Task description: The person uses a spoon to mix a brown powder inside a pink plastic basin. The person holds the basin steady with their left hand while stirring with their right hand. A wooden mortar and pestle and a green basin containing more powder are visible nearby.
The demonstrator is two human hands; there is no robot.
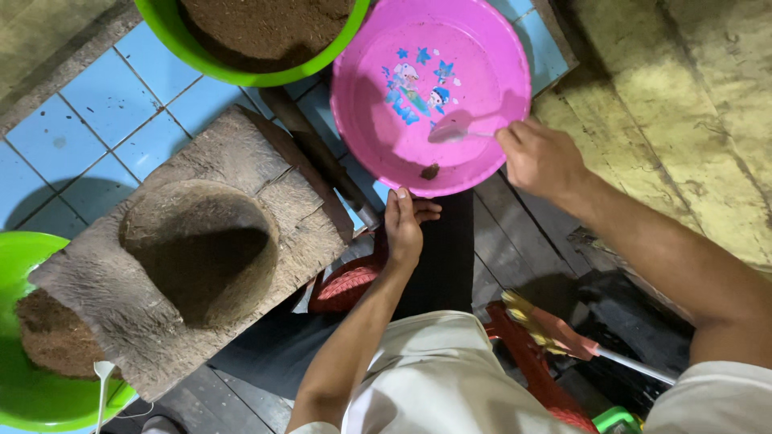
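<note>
A pink plastic basin [474, 56] with cartoon figures printed inside is tilted over my lap. My left hand [404, 227] grips its near rim from below. My right hand [540, 158] holds a spoon [452, 128] whose bowl rests against the basin's inner wall. A small dark lump [430, 171] sits near the basin's lower edge.
A large wooden mortar block [233, 161] with a deep round hollow stands at the left on blue tiles. A green basin [173, 36] of brown ground material is at the top, another green basin [36, 402] at the lower left. A red plastic stool [346, 288] is under me.
</note>
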